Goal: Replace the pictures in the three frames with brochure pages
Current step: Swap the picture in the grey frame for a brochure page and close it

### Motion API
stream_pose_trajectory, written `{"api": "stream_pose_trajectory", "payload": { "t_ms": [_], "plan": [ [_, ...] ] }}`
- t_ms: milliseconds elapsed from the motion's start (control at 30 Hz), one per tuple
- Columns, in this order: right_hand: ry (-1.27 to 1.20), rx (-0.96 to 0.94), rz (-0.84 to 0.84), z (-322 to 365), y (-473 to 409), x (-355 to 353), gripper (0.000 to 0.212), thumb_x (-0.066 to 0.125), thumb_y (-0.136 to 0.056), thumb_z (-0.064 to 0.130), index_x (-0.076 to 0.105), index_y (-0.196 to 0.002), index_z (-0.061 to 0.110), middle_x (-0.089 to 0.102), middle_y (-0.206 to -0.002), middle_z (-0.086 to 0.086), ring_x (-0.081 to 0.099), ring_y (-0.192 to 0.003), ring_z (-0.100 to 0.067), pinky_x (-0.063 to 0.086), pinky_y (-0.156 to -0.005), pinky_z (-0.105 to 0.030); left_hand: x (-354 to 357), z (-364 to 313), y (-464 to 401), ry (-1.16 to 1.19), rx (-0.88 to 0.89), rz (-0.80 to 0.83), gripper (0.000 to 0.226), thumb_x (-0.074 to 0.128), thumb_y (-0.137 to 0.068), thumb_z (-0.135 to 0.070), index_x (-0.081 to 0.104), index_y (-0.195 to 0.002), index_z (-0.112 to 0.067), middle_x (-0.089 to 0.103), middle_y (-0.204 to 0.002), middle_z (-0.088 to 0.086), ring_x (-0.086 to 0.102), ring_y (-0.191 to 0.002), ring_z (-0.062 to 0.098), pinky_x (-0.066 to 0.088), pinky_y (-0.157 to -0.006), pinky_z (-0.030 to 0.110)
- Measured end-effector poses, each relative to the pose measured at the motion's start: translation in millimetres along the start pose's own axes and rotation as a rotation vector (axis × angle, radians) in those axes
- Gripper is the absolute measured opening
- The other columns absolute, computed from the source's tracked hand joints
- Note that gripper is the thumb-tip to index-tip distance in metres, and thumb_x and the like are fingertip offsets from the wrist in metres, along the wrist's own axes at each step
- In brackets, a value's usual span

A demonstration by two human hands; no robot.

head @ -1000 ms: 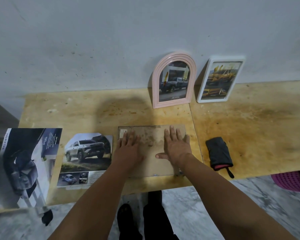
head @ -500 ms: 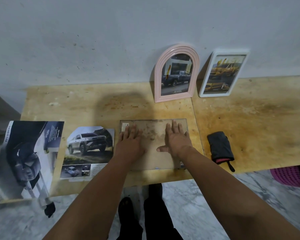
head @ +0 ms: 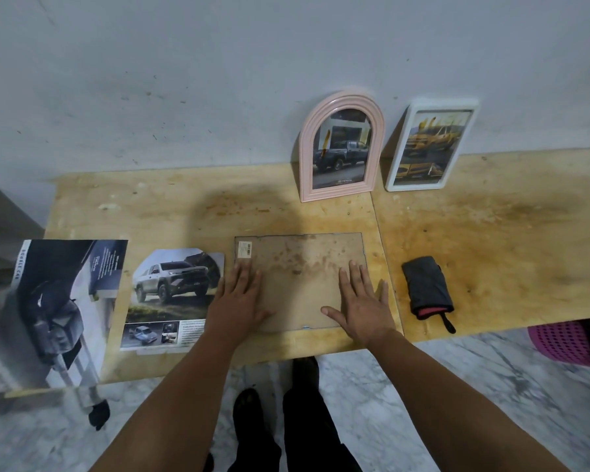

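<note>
While it lies flat and face down near the front edge of the wooden table [head: 491,233], the third frame [head: 300,277] shows only its stained brown backing board, with a small white label at its far left corner. The left hand [head: 239,301] rests palm down on the frame's left edge, fingers straight and close together. The right hand [head: 361,308] lies flat on the right side, fingers slightly spread, thumb stuck out toward the middle, little finger over the frame's right edge. Neither hand grips anything.

Just beside the left hand lies a brochure page [head: 171,298] with a silver pickup truck, cut roughly at its top. Further left, a larger open brochure [head: 58,308] hangs over the table's front corner.

Behind the flat frame, leaning on the grey wall [head: 184,80], stand a pink arched frame [head: 342,146] holding a dark truck picture and, just to its right, a white rectangular frame [head: 431,144] holding yellow vehicles.

Right of the hands lies a folded black pouch [head: 426,287] with a red edge. A purple basket [head: 562,342] sits on the marble floor [head: 423,386] below
</note>
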State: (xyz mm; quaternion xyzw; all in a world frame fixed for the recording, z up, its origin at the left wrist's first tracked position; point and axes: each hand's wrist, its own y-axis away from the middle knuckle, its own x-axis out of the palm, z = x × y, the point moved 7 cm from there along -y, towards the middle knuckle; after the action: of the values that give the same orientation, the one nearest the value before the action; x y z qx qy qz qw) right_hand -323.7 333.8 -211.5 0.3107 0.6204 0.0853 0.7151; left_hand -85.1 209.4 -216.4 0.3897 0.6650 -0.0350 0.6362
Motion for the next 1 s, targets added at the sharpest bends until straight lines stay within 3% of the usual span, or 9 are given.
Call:
{"api": "stream_pose_trajectory", "payload": {
  "t_ms": [167,267,333,433,500,600,700,900,1000],
  "plan": [
    [-0.210,-0.029,0.084,-2.8,0.5,-13.1,0.094,0.038,-0.096,0.071,-0.012,-0.162,0.027,-0.031,-0.165,0.002,-0.028,-0.153,-0.020,0.001,-0.123,-0.062,-10.2,-4.5,2.5,0.002,-0.034,0.016,0.096,0.049,-0.093,-0.070,0.007,-0.164,-0.022,-0.015,-0.171,0.006,-0.013,-0.158,0.029,0.009,-0.127,0.052],
    [-0.438,0.020,-0.058,-13.4,4.7,-35.4,0.078,0.047,-0.095,0.060,0.017,-0.161,0.031,0.007,-0.171,-0.004,0.006,-0.157,-0.027,0.025,-0.121,-0.056,-26.1,-3.1,20.3,0.014,-0.091,-0.076,0.087,0.057,-0.089,-0.069,0.029,-0.159,-0.024,0.008,-0.171,0.010,0.018,-0.155,0.038,0.035,-0.116,0.056],
    [-0.530,0.176,-0.210,-30.7,13.3,-40.5,0.061,0.048,-0.091,0.055,0.038,-0.146,0.030,0.038,-0.152,-0.008,0.039,-0.140,-0.032,0.045,-0.106,-0.048,-28.6,2.6,36.1,0.008,-0.134,-0.104,0.085,0.059,-0.086,-0.070,0.037,-0.154,-0.025,0.024,-0.166,0.011,0.040,-0.141,0.042,0.046,-0.106,0.054],
    [-0.740,0.372,-0.181,-47.5,23.5,-14.7,0.044,0.054,-0.087,0.053,0.056,-0.120,0.023,0.060,-0.119,-0.011,0.063,-0.106,-0.033,0.055,-0.089,-0.045,-12.9,6.8,52.8,0.055,-0.100,-0.033,0.100,0.066,-0.075,-0.078,0.032,-0.154,-0.028,0.024,-0.162,0.012,0.045,-0.134,0.043,0.051,-0.102,0.054],
    [-0.867,0.405,-0.179,-48.6,25.0,-3.2,0.038,0.054,-0.086,0.049,0.062,-0.106,0.017,0.068,-0.103,-0.011,0.067,-0.097,-0.034,0.057,-0.083,-0.046,-1.6,6.8,56.1,0.100,-0.089,0.025,0.103,0.073,-0.074,-0.072,0.024,-0.157,-0.035,0.011,-0.166,0.010,0.035,-0.139,0.043,0.049,-0.104,0.053],
    [-1.012,0.451,-0.203,-46.9,25.1,-5.6,0.028,0.053,-0.096,0.016,0.066,-0.118,0.004,0.071,-0.102,-0.012,0.066,-0.097,-0.032,0.055,-0.089,-0.043,4.4,1.0,55.0,0.128,-0.054,0.046,0.088,0.075,-0.083,-0.048,0.028,-0.156,-0.034,0.000,-0.168,0.004,0.029,-0.141,0.043,0.051,-0.102,0.053],
    [-1.151,0.507,-0.169,-50.8,26.8,-3.9,0.026,0.049,-0.097,0.005,0.066,-0.117,0.008,0.074,-0.094,-0.009,0.067,-0.088,-0.023,0.053,-0.081,-0.032,5.2,-0.2,54.3,0.146,-0.027,0.012,0.076,0.069,-0.088,-0.029,0.033,-0.155,-0.032,0.005,-0.169,0.004,0.029,-0.140,0.044,0.051,-0.100,0.054],
    [-1.171,0.592,-0.200,-74.7,36.9,-21.3,0.019,0.062,-0.089,-0.002,0.075,-0.103,0.000,0.073,-0.108,-0.013,0.066,-0.089,-0.025,0.056,-0.082,-0.039,-20.1,4.7,69.7,0.116,0.166,-0.246,0.060,0.078,-0.082,-0.026,0.060,-0.137,-0.013,0.054,-0.149,0.011,0.054,-0.117,0.040,0.061,-0.082,0.054],
    [-1.270,0.615,-0.232,-79.4,47.3,-51.8,0.019,0.062,-0.093,0.005,0.074,-0.109,0.003,0.071,-0.109,-0.010,0.066,-0.095,-0.028,0.052,-0.075,-0.035,-59.7,1.8,78.4,0.074,0.245,-0.396,0.055,0.053,-0.092,-0.051,0.069,-0.130,-0.015,0.068,-0.133,0.004,0.059,-0.106,0.028,0.063,-0.076,0.042]
  ]
}}
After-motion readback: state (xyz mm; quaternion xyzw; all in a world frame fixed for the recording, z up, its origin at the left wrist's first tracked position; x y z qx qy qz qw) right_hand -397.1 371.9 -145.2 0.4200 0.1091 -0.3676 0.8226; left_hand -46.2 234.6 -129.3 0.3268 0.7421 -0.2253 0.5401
